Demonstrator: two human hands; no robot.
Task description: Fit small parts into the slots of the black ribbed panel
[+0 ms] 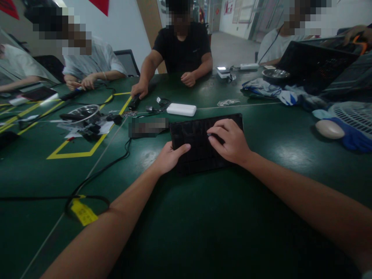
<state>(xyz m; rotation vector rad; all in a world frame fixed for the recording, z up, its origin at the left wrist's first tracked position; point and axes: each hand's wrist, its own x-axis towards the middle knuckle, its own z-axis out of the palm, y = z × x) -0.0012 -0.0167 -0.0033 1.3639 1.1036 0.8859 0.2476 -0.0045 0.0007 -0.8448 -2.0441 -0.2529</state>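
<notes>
A flat black rectangular panel (197, 155) with a raised rim and darker blocks on its face lies in front of me, slightly tilted. My left hand (171, 158) grips its left edge, the thumb lying on top and the other fingers hidden beneath. Above the panel's right half, my right hand (229, 141) is closed in a pinch. A small dark tip (209, 134) shows between its thumb and forefinger, too small to name. Just behind the panel's left corner is a dark flat object (148, 128), partly blurred out.
A white power bank (181, 109) lies behind the panel. Black cable (100, 170) with a yellow tag (84, 211) runs on the left. A metal bowl (84, 112) stands in clutter. Across the table, a person's hand (139, 91) holds a dark object. At right lies a computer mouse (329, 129).
</notes>
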